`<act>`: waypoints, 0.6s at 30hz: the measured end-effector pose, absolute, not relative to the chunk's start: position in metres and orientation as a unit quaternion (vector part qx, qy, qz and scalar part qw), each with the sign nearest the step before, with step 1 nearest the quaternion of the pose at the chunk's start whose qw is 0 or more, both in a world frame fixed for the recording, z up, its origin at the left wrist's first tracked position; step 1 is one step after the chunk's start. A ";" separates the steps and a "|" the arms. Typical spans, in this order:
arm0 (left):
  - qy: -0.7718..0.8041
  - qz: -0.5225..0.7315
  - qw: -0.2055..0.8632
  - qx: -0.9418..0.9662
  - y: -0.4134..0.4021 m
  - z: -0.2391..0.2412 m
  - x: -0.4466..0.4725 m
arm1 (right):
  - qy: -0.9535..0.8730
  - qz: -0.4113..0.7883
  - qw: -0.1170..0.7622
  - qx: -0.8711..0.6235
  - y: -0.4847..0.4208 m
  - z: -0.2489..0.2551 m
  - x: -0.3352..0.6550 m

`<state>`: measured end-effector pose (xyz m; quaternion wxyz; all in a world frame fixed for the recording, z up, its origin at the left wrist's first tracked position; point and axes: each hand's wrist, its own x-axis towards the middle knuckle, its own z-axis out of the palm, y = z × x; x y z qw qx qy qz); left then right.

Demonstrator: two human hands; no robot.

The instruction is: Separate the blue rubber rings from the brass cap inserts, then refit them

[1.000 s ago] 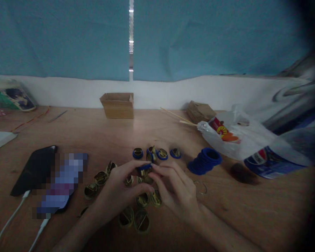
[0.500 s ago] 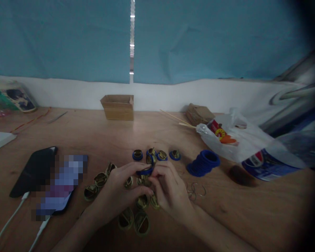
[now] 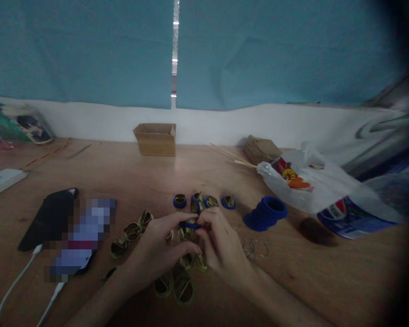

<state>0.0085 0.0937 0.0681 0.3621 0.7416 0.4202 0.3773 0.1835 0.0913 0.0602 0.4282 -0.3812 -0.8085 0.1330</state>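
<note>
Between the fingertips of my left hand and my right hand is a blue ring around a brass-coloured round piece, partly hidden by the fingers. Both hands are closed on it, pinching from either side. Below and around them lie several brass-coloured round caps, such as one nearest me and one left of my hand. Just beyond the fingers sit several caps with blue rings around them, including a far left one and a far right one.
A leaning stack of blue rings stands on the right, with thin metal rings nearer me. Farther right are a plastic bag and a Pepsi bottle on its side. Two charging phones lie left. A cardboard box stands behind.
The blue ring between my fingers has tipped to a flatter angle, and my fingers have shifted slightly around it. The whole view has moved a little.
</note>
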 end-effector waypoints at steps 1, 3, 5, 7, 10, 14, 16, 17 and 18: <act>0.426 0.373 0.363 0.740 0.093 0.068 0.010 | -0.811 0.135 0.424 -0.380 0.091 0.060 0.184; 0.429 0.379 0.363 0.735 0.092 0.069 0.011 | -0.815 0.140 0.418 -0.376 0.092 0.061 0.185; 0.426 0.393 0.356 0.733 0.091 0.069 0.012 | -0.818 0.145 0.408 -0.379 0.091 0.061 0.186; 0.426 0.398 0.349 0.734 0.090 0.069 0.012 | -0.822 0.150 0.397 -0.379 0.090 0.061 0.186; 0.426 0.395 0.352 0.734 0.092 0.066 0.010 | -0.833 0.154 0.383 -0.368 0.089 0.061 0.185; 0.426 0.408 0.342 0.731 0.096 0.063 0.005 | -0.829 0.157 0.394 -0.365 0.088 0.061 0.186; 0.423 0.421 0.344 0.725 0.097 0.063 0.002 | -0.812 0.171 0.423 -0.363 0.088 0.063 0.189; 0.417 0.424 0.351 0.723 0.098 0.063 0.001 | -0.798 0.181 0.445 -0.365 0.089 0.065 0.190; 0.407 0.428 0.359 0.723 0.097 0.063 0.001 | -0.779 0.193 0.468 -0.371 0.090 0.067 0.190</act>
